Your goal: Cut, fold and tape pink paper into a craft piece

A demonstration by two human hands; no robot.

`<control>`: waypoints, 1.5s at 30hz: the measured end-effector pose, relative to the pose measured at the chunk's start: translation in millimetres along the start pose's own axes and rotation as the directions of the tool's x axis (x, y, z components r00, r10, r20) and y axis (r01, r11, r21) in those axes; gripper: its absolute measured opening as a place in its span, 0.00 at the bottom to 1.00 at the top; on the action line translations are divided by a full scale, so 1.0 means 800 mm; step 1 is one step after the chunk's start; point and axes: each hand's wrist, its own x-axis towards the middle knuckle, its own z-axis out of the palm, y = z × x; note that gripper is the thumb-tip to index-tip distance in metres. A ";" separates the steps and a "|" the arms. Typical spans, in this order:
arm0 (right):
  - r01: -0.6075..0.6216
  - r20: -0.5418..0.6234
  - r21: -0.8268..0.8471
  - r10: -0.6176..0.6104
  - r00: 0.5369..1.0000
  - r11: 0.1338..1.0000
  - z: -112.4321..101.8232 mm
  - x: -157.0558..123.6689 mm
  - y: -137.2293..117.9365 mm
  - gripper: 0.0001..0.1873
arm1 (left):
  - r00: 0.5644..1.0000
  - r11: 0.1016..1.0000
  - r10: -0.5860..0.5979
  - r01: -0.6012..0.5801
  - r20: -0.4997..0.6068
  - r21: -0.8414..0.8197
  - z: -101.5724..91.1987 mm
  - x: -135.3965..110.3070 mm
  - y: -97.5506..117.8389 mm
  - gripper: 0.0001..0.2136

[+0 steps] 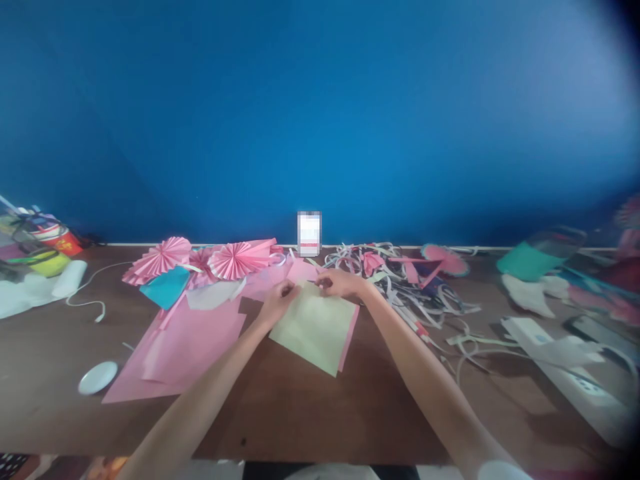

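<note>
A pale green sheet of paper [315,327] lies tilted on the table, with a pink sheet [349,340] showing from under its right edge. At its upper left edge, my left hand [277,301] has curled fingers closed on the paper. My right hand [343,284] pinches at the upper edge, thumb and fingertips together; a small dark spot between them is too blurred to name. Just beyond the hands lie pink paper pieces [303,270]. Behind them a phone with a blurred-out screen [309,233] stands against the blue wall.
Left are pink pleated paper fans [233,260], a teal sheet [167,287], large pink sheets [195,347] and a white oval object [98,378]. Tangled paper strips [390,267] lie at the right, near a power strip [560,360] with cables. The wall [320,120] bounds the table's back.
</note>
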 end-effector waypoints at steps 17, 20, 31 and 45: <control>-0.127 0.249 0.040 0.113 0.962 0.991 -0.012 -0.012 0.003 0.34 | 0.985 0.991 0.134 -0.134 0.106 -0.006 0.003 -0.006 0.009 0.09; -0.233 0.264 0.159 0.187 0.946 0.959 -0.014 -0.015 0.005 0.33 | 0.980 0.994 0.103 -0.106 0.172 0.008 0.001 -0.009 0.014 0.10; -0.399 -0.286 -0.006 0.381 0.879 0.917 -0.041 -0.027 0.046 0.19 | 0.983 0.989 0.128 -0.117 0.134 -0.087 -0.004 -0.012 0.026 0.09; -0.397 -0.366 -0.200 0.307 0.878 0.896 -0.022 -0.026 0.052 0.09 | 0.907 0.542 -0.408 0.334 0.106 -0.771 -0.056 0.010 -0.004 0.15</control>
